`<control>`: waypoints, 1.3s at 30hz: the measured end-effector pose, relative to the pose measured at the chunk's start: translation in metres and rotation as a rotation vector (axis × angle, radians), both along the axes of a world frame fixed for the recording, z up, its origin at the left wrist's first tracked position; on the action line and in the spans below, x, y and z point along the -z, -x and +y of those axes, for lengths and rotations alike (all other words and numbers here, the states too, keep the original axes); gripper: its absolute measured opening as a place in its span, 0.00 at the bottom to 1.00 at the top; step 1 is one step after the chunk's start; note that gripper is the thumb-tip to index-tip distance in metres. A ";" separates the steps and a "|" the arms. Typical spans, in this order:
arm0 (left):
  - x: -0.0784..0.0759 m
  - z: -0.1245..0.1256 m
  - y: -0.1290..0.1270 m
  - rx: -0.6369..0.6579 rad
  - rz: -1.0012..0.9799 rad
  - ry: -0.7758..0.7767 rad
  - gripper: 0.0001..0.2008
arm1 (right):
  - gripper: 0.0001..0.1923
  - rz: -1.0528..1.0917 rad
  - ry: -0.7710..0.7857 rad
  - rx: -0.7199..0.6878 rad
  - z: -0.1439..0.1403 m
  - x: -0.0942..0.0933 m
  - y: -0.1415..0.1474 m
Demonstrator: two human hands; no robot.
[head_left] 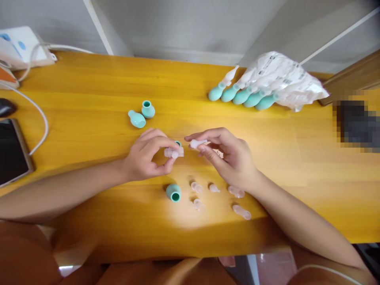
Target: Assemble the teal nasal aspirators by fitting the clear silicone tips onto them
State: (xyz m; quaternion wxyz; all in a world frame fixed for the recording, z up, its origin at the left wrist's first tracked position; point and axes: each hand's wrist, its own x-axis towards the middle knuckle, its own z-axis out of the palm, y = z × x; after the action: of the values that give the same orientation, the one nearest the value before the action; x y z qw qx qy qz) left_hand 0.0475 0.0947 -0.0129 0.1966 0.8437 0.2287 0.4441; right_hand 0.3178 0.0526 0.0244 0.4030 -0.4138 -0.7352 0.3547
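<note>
My left hand pinches a small translucent plastic connector between thumb and fingers. Facing it, my right hand grips a small whitish nozzle tip, its wide end toward the left. A gap separates the two parts. Behind my left fingertips shows the rim of a teal bulb, mostly hidden. Nearer me stands another teal bulb with its dark opening showing. Several clear plastic pieces lie to its right, among them a small tip and a tube-like piece.
Two teal bulbs lie beyond my left hand. At the back right, several bulbs with nozzles lie in a row against a clear plastic bag. A phone-like device and a white cable are at the left.
</note>
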 end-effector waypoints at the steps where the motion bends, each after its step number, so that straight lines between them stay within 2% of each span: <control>1: 0.000 0.000 0.000 0.001 -0.008 -0.001 0.15 | 0.06 0.030 0.029 0.006 0.000 0.000 0.000; 4: 0.000 0.000 -0.001 -0.004 -0.023 0.005 0.14 | 0.04 0.072 0.049 0.027 0.003 0.001 -0.001; 7: 0.000 -0.001 -0.002 0.000 -0.028 0.019 0.12 | 0.07 0.122 0.050 0.054 0.007 0.002 -0.003; 12: 0.001 -0.001 -0.001 -0.001 -0.027 0.010 0.13 | 0.10 0.268 0.247 0.028 0.007 0.002 -0.002; 16: 0.002 0.000 0.000 -0.007 -0.031 -0.023 0.13 | 0.09 0.276 0.254 0.003 0.003 -0.002 0.002; 22: 0.003 0.002 -0.001 0.003 -0.041 -0.046 0.12 | 0.03 0.192 0.069 -0.014 0.001 -0.004 0.004; 28: 0.002 0.001 0.001 -0.003 -0.023 -0.043 0.11 | 0.14 -0.122 -0.373 -0.010 0.000 -0.007 0.000; 31: 0.003 0.001 0.002 0.005 -0.025 -0.042 0.10 | 0.22 -0.205 -0.530 -0.030 0.000 -0.005 -0.004; 35: 0.005 0.004 0.002 0.047 -0.022 -0.065 0.11 | 0.26 -0.289 -0.624 -0.074 0.000 0.001 -0.008; 39: 0.003 0.005 0.002 0.084 0.025 -0.033 0.08 | 0.23 -0.335 -0.667 -0.129 -0.002 0.001 -0.010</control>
State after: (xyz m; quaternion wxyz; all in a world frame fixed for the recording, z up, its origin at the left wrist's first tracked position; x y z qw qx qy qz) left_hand 0.0451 0.0995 -0.0161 0.1982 0.8612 0.1879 0.4287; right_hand 0.3276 0.0508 0.0236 0.3665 -0.2651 -0.8906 0.0476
